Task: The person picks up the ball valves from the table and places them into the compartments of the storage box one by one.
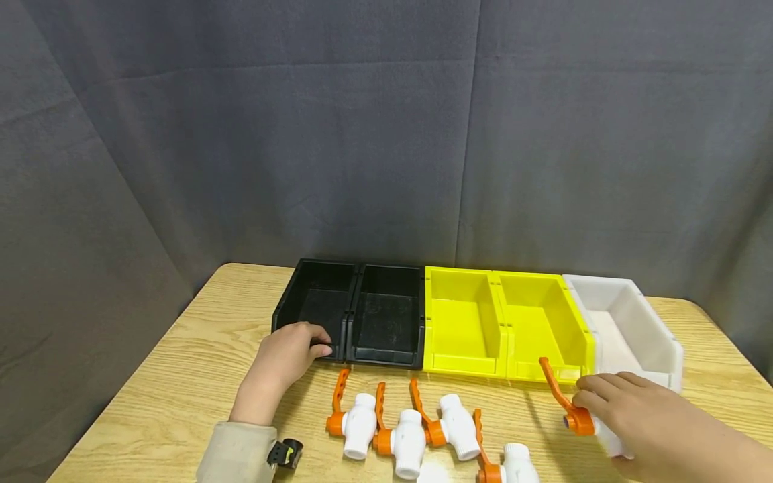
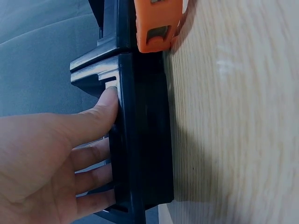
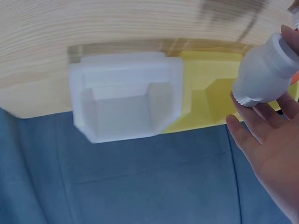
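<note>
My left hand (image 1: 292,353) is at the front of the leftmost black bin (image 1: 321,305). In the left wrist view, the thumb lies on the bin's front lip, and the other fingers reach over its edge. My right hand (image 1: 643,419) grips a white plastic ball valve (image 3: 264,70) with an orange lever handle (image 1: 555,386). That valve is held in front of the right yellow bin (image 1: 546,315) and the white bin (image 1: 655,322), its lever pointing up. Part of its body is hidden by the hand. Several similar ball valves (image 1: 360,429) lie on the table nearer the person.
A second black bin (image 1: 388,308) and another yellow bin (image 1: 460,315) complete the side-by-side row on the wooden table (image 1: 181,389). A grey curtain (image 1: 362,147) hangs behind. A small black device (image 1: 286,453) is at the left sleeve.
</note>
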`<action>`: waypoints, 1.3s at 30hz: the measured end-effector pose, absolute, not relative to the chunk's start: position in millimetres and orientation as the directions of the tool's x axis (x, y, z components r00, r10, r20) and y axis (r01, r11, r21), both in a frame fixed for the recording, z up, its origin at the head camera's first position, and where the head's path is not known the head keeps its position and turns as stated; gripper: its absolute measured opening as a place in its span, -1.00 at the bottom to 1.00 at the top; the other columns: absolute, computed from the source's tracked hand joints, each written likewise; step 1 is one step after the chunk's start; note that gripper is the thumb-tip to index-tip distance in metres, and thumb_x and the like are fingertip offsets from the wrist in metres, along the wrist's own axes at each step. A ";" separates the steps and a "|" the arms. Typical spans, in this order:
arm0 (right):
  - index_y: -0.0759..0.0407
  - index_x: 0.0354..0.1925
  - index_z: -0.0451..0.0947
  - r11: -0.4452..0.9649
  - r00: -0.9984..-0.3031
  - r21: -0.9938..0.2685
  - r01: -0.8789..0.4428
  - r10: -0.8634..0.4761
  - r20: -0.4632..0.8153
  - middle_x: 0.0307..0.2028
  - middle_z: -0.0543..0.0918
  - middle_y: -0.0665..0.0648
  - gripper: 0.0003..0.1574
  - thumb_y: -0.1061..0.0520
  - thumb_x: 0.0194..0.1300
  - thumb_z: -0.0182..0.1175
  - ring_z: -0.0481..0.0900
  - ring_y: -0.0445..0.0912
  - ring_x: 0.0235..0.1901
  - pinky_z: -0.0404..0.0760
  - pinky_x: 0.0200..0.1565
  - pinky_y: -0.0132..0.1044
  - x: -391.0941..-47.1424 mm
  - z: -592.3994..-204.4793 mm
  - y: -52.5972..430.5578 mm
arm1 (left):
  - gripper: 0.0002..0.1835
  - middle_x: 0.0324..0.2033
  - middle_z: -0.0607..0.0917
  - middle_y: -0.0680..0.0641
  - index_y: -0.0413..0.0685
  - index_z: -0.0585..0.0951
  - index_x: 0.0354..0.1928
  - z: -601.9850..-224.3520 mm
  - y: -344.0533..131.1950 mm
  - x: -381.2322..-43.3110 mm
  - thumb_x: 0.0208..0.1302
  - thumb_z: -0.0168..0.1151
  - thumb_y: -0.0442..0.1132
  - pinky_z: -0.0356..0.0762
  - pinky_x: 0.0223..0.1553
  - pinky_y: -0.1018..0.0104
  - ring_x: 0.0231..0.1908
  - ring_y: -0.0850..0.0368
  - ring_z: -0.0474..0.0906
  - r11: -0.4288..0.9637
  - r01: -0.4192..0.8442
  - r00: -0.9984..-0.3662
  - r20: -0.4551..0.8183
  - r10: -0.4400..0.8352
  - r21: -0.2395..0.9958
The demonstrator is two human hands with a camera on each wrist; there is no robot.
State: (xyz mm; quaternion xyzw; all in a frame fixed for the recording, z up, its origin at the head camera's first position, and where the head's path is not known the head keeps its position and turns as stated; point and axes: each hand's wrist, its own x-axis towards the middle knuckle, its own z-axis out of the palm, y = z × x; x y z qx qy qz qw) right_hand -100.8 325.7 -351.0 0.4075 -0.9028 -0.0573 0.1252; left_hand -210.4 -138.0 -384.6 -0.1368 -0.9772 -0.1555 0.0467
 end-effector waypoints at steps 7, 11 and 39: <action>0.03 -0.15 0.58 0.750 -0.742 0.224 -0.623 -0.657 0.135 -0.14 0.57 -0.05 -0.18 0.03 -0.54 0.65 0.54 0.01 -0.22 0.61 -0.16 0.04 -97.1 -338.2 338.1 | -0.89 -0.25 0.73 0.00 0.05 0.76 -0.27 -385.3 -138.6 -210.7 0.22 0.40 -0.13 0.62 -0.20 0.03 -0.23 0.00 0.66 0.914 0.279 -0.959 0.134 0.250 0.294; 0.04 -0.18 0.59 0.771 -0.743 0.259 -0.582 -0.633 0.216 -0.17 0.56 -0.08 -0.17 0.04 -0.63 0.62 0.56 -0.02 -0.28 0.61 -0.22 0.02 -100.8 -327.9 343.3 | -0.90 -0.25 0.74 0.00 0.06 0.76 -0.27 -384.7 -139.7 -210.8 0.22 0.39 -0.13 0.61 -0.21 0.04 -0.23 0.00 0.66 0.912 0.284 -0.958 0.136 0.254 0.295; 0.03 -0.30 0.60 0.810 -0.796 0.268 -0.522 -0.575 0.187 -0.32 0.50 -0.20 -0.27 -0.08 -0.54 0.69 0.49 -0.17 -0.37 0.58 -0.25 -0.05 -158.0 -314.7 392.5 | -0.88 -0.24 0.74 0.00 0.05 0.76 -0.25 -387.4 -139.1 -213.2 0.22 0.39 -0.11 0.62 -0.17 0.05 -0.22 0.01 0.66 0.912 0.271 -0.961 0.135 0.241 0.307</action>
